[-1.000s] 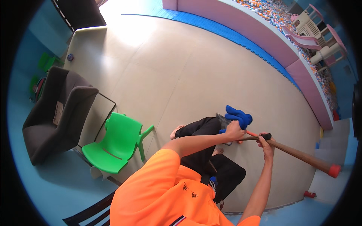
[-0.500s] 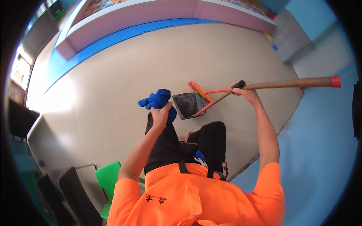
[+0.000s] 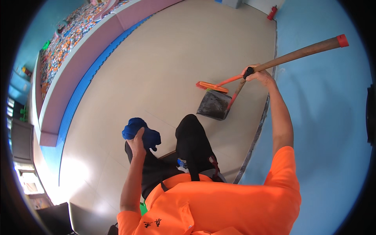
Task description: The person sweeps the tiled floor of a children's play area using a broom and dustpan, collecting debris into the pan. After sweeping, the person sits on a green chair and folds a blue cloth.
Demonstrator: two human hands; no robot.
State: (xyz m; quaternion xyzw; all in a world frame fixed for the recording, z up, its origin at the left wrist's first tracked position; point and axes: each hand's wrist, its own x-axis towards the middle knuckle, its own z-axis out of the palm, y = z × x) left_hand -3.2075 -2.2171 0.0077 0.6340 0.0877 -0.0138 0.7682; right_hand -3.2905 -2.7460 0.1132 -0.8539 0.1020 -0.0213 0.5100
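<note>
My left hand (image 3: 137,144) is closed on a bunched dark-blue cloth (image 3: 134,128), held beside my left thigh. Out to the right, my right hand (image 3: 260,76) grips a broom and a dustpan together by their handles. The broom's brown handle (image 3: 305,51) slants up to the right and ends in a red cap. Its orange head with reddish bristles (image 3: 212,86) lies over the far edge of the dark-grey dustpan (image 3: 214,105). The dustpan's handle rises to a black end (image 3: 248,73) at my fingers.
A blue wall (image 3: 313,129) stands close on my right, with a dark strip along its base. At the far left, a pink padded barrier (image 3: 74,82) encloses a pit of colourful balls (image 3: 66,47), with blue matting (image 3: 88,80) along it. A red fire extinguisher (image 3: 272,13) stands at the far right.
The view has turned to the right, bringing the wall nearer. The broom and dustpan have swung along with my right hand. My left hand still carries the blue cloth.
</note>
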